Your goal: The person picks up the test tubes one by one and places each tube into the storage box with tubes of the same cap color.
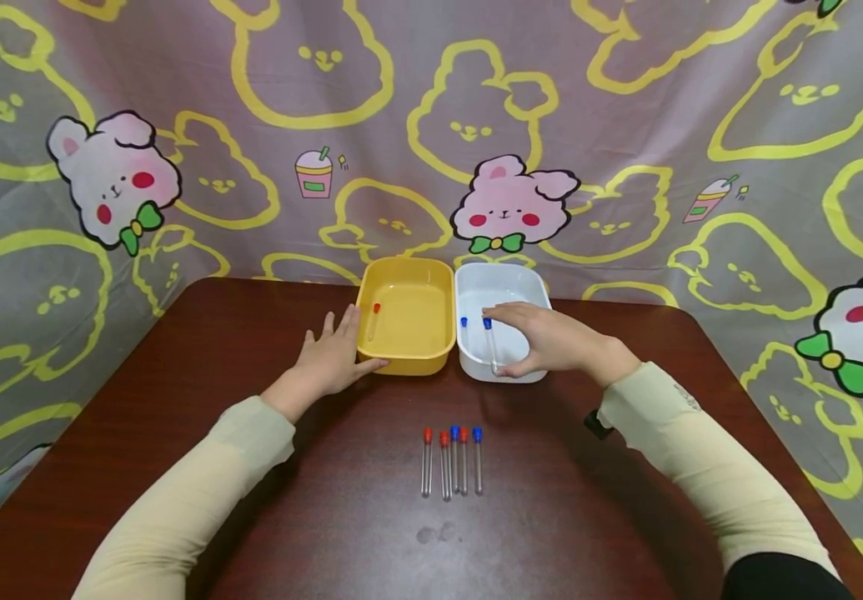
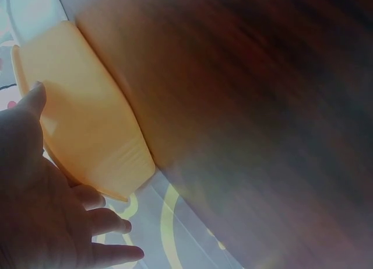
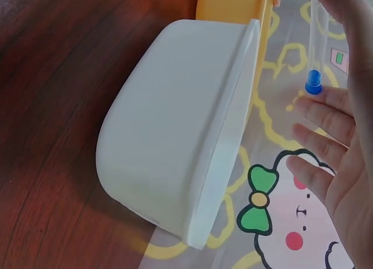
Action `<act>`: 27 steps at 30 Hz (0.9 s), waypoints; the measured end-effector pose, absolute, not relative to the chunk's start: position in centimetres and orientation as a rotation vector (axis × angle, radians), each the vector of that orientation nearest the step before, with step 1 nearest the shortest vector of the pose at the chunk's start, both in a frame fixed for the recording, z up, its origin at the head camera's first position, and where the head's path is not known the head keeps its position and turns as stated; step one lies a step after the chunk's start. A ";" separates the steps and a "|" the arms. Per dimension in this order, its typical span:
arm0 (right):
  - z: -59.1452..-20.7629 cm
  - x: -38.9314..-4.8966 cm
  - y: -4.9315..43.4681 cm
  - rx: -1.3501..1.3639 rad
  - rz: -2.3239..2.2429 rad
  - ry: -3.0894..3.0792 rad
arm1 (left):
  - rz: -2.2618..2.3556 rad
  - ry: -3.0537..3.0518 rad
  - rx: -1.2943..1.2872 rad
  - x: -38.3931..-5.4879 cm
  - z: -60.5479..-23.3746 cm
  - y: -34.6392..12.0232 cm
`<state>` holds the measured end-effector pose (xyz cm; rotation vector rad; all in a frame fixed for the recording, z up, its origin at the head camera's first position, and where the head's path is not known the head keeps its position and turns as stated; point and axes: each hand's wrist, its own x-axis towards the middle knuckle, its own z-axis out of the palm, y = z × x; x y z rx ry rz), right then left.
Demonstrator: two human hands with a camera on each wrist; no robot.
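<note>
My right hand [image 1: 544,337] holds a blue-capped test tube [image 1: 490,346] between thumb and fingers above the white basin [image 1: 502,275]. In the right wrist view, the tube [image 3: 317,41] hangs between the thumb and index fingertip, its blue cap at the fingertip. A second tube with a blue cap [image 1: 464,322] is inside the white basin. My left hand [image 1: 328,357] rests at the yellow basin [image 1: 406,365], fingers straight along its left side and thumb at the near rim. A red-capped test tube [image 1: 374,321] lies in the yellow basin.
Several test tubes [image 1: 444,467] with red and blue caps lie on the brown table [image 1: 326,500], nearer than the basins. The two basins stand side by side. A patterned cloth [image 1: 401,150] hangs behind the table.
</note>
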<state>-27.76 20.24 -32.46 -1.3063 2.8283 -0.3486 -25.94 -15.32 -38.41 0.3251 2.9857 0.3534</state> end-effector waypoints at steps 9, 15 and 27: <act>-33.0 -28.8 20.3 -1.251 -0.370 2.862 | 0.348 2.998 0.330 -26.1 -38.6 -15.4; -33.2 -29.6 20.3 -1.179 -0.395 2.881 | 0.355 3.016 0.334 -26.3 -38.7 -15.4; -34.8 -31.8 20.8 -1.080 -0.480 2.885 | 0.361 3.009 0.324 -26.1 -38.9 -15.3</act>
